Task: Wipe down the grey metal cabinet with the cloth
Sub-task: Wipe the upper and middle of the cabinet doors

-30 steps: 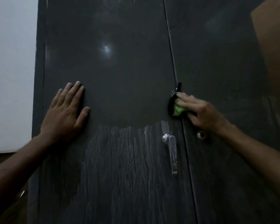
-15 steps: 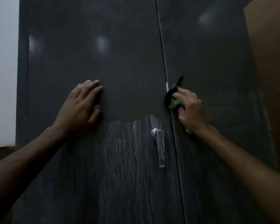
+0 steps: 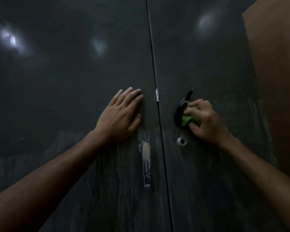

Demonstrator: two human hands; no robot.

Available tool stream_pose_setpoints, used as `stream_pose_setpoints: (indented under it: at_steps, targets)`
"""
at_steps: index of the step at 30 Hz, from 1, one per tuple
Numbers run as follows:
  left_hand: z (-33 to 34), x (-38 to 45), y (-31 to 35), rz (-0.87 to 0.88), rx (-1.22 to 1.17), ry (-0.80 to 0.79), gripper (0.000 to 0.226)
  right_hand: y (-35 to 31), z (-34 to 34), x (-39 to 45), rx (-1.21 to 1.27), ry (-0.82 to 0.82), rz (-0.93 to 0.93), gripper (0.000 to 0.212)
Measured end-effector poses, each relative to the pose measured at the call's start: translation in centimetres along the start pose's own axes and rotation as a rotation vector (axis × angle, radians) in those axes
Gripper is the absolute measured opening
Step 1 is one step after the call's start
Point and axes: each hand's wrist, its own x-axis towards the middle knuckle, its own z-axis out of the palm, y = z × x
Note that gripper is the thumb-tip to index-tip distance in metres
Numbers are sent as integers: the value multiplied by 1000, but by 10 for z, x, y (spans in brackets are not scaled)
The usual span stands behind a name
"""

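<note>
Cloth (image 3: 188,118), soft and light, bunched in the right hand (image 3: 205,121) right of the handle (image 3: 146,163); left hand (image 3: 120,114) flat above it, bracing the cabinet (image 3: 74,72).

Both forearms bare, no sleeves; left hand (image 3: 120,117) and right hand (image 3: 205,121) ungloved.

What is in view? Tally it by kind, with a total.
Hands: 2, left hand flat on the door, right hand gripping the cloth
Cloths: 1, green cloth
Door handles: 1, metal handle
Keyholes: 1, round lock
Total: 5
</note>
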Motion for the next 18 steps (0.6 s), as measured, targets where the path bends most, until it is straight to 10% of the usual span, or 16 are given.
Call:
stream_pose_setpoints:
  at_steps: [4, 10, 15, 18]
  targets:
    - [7, 0, 1, 2, 105, 4, 72, 29, -4, 15, -21, 229, 482, 46]
    - [10, 1, 2, 19, 154, 10, 73, 36, 5, -30, -34, 12, -81, 39]
    - [14, 2, 2, 27, 182, 35, 73, 78, -10, -7, -16, 354, 699, 28]
    - [14, 1, 1, 33, 180, 43, 74, 49, 13, -16, -55, 247, 325, 33]
